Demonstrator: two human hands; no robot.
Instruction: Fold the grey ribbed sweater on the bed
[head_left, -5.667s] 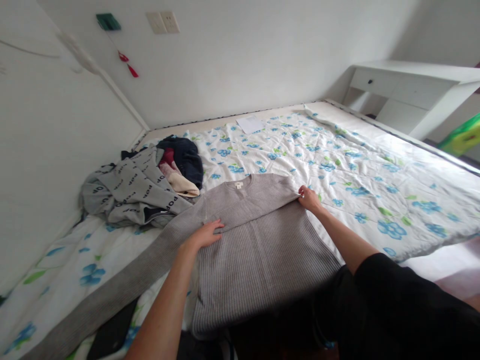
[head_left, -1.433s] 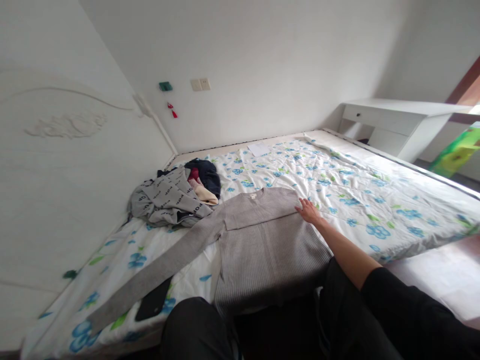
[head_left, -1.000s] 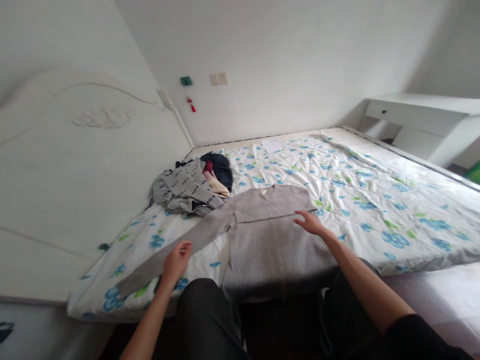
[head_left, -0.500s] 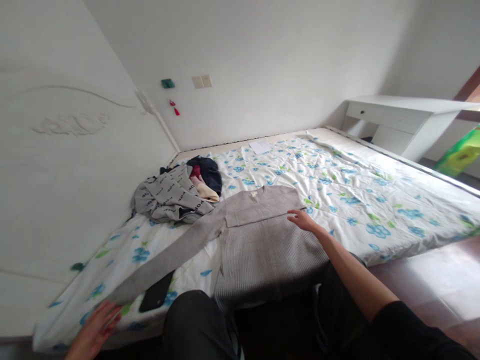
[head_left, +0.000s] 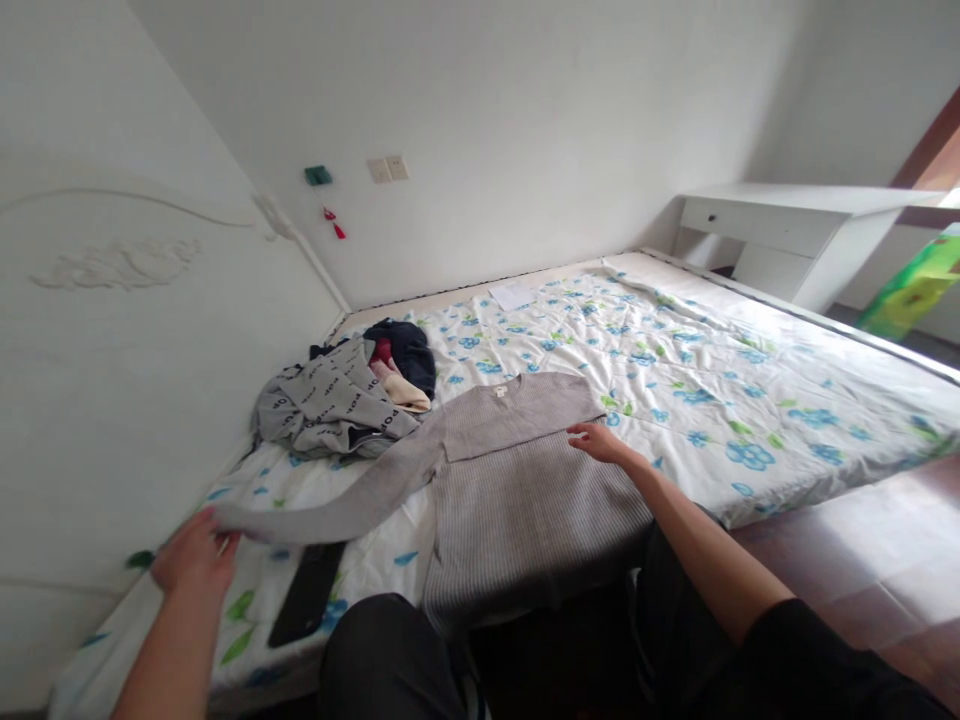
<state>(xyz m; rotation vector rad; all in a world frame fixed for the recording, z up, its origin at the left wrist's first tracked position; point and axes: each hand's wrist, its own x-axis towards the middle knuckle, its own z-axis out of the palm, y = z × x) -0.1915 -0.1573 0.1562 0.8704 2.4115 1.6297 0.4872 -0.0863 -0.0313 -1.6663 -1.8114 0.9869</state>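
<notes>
Grey sweater (head_left: 517,470) flat under spread right-hand fingers (head_left: 581,433), its sleeve cuff (head_left: 225,518) pinched in left-hand fingers (head_left: 214,535).

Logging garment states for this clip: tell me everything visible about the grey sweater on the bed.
The grey sweater is a ribbed knit lying flat on the floral bedsheet, neck label up, hem toward the bed's near edge. One sleeve is folded across the chest; the other stretches out sideways, its cuff gripped by the left hand. The right hand rests flat on the body.
</notes>
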